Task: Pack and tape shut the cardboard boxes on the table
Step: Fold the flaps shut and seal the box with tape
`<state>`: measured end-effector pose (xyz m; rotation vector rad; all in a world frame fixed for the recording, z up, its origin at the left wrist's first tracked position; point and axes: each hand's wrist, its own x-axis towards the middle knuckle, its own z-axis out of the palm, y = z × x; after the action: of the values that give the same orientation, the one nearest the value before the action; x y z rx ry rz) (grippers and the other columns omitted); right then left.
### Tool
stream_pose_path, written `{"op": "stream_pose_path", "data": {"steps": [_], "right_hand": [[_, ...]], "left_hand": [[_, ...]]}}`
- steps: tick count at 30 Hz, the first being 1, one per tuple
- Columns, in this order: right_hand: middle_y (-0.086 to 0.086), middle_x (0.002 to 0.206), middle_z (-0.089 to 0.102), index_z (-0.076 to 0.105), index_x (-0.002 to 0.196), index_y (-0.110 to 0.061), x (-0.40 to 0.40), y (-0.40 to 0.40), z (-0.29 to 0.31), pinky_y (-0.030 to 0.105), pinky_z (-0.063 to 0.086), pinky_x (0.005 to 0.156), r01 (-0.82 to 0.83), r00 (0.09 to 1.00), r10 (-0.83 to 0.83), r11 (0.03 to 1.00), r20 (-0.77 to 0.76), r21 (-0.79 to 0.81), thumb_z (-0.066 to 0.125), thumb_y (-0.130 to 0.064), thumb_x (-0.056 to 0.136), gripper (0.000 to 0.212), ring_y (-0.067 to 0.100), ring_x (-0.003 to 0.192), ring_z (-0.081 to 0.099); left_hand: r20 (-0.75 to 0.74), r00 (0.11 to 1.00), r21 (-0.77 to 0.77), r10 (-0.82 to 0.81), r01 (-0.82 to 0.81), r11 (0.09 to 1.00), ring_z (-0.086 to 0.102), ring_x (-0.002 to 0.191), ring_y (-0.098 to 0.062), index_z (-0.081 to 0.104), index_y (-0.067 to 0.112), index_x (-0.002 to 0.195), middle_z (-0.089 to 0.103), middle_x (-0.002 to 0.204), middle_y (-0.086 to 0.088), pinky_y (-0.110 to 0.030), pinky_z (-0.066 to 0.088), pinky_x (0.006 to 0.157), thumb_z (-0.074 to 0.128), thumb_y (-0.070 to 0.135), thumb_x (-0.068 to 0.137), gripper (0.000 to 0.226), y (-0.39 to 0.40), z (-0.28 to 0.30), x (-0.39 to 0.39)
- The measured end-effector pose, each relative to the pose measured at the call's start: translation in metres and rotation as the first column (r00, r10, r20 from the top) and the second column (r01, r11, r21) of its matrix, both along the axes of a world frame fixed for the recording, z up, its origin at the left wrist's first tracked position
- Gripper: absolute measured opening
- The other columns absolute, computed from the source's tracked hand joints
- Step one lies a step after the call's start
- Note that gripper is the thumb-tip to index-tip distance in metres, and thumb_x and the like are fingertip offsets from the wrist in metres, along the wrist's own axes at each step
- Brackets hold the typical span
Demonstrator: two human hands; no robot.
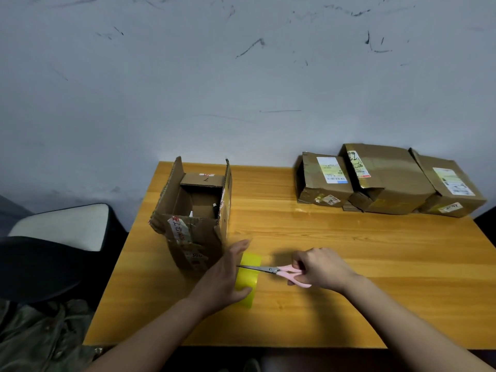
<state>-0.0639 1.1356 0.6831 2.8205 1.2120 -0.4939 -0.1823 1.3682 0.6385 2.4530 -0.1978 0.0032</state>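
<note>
An open cardboard box stands upright at the left of the wooden table, flaps up, with small items inside. Just right of its front corner, my left hand grips a yellow tape roll that stands on edge. My right hand holds pink-handled scissors, fingers through the loops. The blades point left and reach the roll near my left hand. Whether a strip of tape lies between the blades I cannot tell.
Three closed, taped cardboard boxes with shipping labels sit together at the table's back right against the wall. A chair with a white seat and dark back stands left of the table. Cloth lies on the floor at lower left.
</note>
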Motion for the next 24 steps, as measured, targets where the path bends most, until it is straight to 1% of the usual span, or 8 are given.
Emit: {"op": "stream_pose_path", "data": {"steps": [2, 5, 7, 10, 12, 16, 19, 24], "right_hand": [[-0.011, 0.069, 0.05, 0.043, 0.082, -0.025, 0.0, -0.001, 0.0, 0.02, 0.022, 0.047, -0.006, 1.0, 0.006, 1.0, 0.017, -0.001, 0.058, -0.066, 0.081, 0.044, 0.017, 0.065, 0.045], [-0.01, 0.071, 0.052, 0.043, 0.084, -0.025, -0.001, -0.002, 0.0, 0.021, 0.023, 0.048, -0.011, 1.0, 0.01, 1.0, 0.026, 0.012, 0.057, -0.068, 0.081, 0.046, 0.02, 0.068, 0.052], [-0.009, 0.074, 0.054, 0.042, 0.087, -0.026, -0.002, -0.004, -0.002, 0.027, 0.027, 0.051, -0.007, 0.999, 0.007, 1.0, 0.038, 0.01, 0.054, -0.071, 0.08, 0.047, 0.021, 0.076, 0.059], [-0.008, 0.088, 0.062, 0.046, 0.093, -0.026, -0.004, -0.008, -0.009, 0.03, 0.028, 0.058, -0.002, 0.997, -0.003, 0.998, 0.081, 0.06, 0.042, -0.078, 0.076, 0.055, 0.017, 0.085, 0.058], [-0.011, 0.094, 0.06, 0.049, 0.098, -0.025, -0.006, -0.013, -0.016, 0.028, 0.03, 0.06, 0.012, 0.995, -0.022, 0.994, 0.101, 0.106, 0.033, -0.08, 0.071, 0.063, 0.013, 0.089, 0.055], [-0.013, 0.098, 0.058, 0.049, 0.103, -0.025, -0.012, -0.019, -0.026, 0.027, 0.035, 0.061, 0.116, 0.984, -0.134, 0.981, 0.114, 0.158, 0.055, -0.06, 0.083, 0.04, 0.011, 0.091, 0.052], [-0.014, 0.102, 0.056, 0.049, 0.109, -0.024, -0.016, -0.02, -0.032, 0.025, 0.033, 0.063, 0.165, 0.979, -0.18, 0.976, 0.099, 0.142, 0.057, -0.051, 0.082, 0.038, 0.012, 0.098, 0.052], [-0.014, 0.077, 0.053, 0.051, 0.084, -0.026, -0.02, -0.018, -0.042, 0.021, 0.031, 0.046, 0.038, 0.948, -0.117, 0.965, 0.294, 0.26, 0.058, -0.052, 0.058, 0.038, 0.013, 0.064, 0.055]], "left_hand": [[-0.005, 1.0, 0.035, -0.017, 0.018, 0.999, 0.019, 0.14, -0.005, 0.008, 0.03, 0.14, 0.014, 0.149, 0.011, -0.002, 0.006, 0.109, 0.081, 0.029, 0.072, 0.1, 0.0, -0.004, 0.003], [-0.042, 0.999, 0.039, -0.015, 0.016, 0.999, 0.013, 0.138, 0.001, 0.011, 0.018, 0.145, 0.007, 0.148, 0.015, 0.003, 0.002, 0.104, 0.078, 0.033, 0.075, 0.098, 0.002, -0.006, 0.01], [-0.053, 0.998, 0.042, -0.039, 0.042, 0.998, 0.012, 0.136, 0.003, 0.014, 0.014, 0.145, 0.007, 0.148, 0.015, 0.005, 0.002, 0.101, 0.077, 0.035, 0.076, 0.096, 0.004, -0.007, 0.013], [-0.056, 0.994, 0.074, -0.095, 0.099, 0.992, 0.011, 0.137, 0.002, 0.016, 0.01, 0.145, 0.008, 0.152, 0.01, 0.004, 0.002, 0.102, 0.076, 0.039, 0.077, 0.096, 0.003, -0.01, 0.013], [-0.04, 0.995, 0.085, -0.095, 0.098, 0.992, 0.012, 0.138, 0.001, 0.019, 0.01, 0.144, 0.01, 0.155, 0.004, 0.002, 0.004, 0.104, 0.076, 0.038, 0.076, 0.093, 0.003, -0.011, 0.013], [-0.032, 0.998, 0.097, -0.059, 0.062, 0.993, 0.013, 0.138, 0.0, 0.02, 0.01, 0.143, 0.01, 0.155, 0.005, -0.001, 0.008, 0.104, 0.077, 0.039, 0.075, 0.093, 0.007, -0.013, 0.015], [-0.056, 0.997, 0.1, -0.051, 0.057, 0.993, 0.019, 0.142, -0.006, 0.017, 0.013, 0.144, 0.008, 0.156, 0.007, -0.007, 0.016, 0.106, 0.076, 0.041, 0.075, 0.095, 0.009, -0.014, 0.018], [-0.079, 0.994, 0.131, -0.072, 0.082, 0.988, 0.02, 0.141, -0.01, 0.012, 0.016, 0.146, 0.006, 0.156, 0.005, -0.015, 0.027, 0.105, 0.076, 0.044, 0.076, 0.099, 0.006, -0.008, 0.027]]}}
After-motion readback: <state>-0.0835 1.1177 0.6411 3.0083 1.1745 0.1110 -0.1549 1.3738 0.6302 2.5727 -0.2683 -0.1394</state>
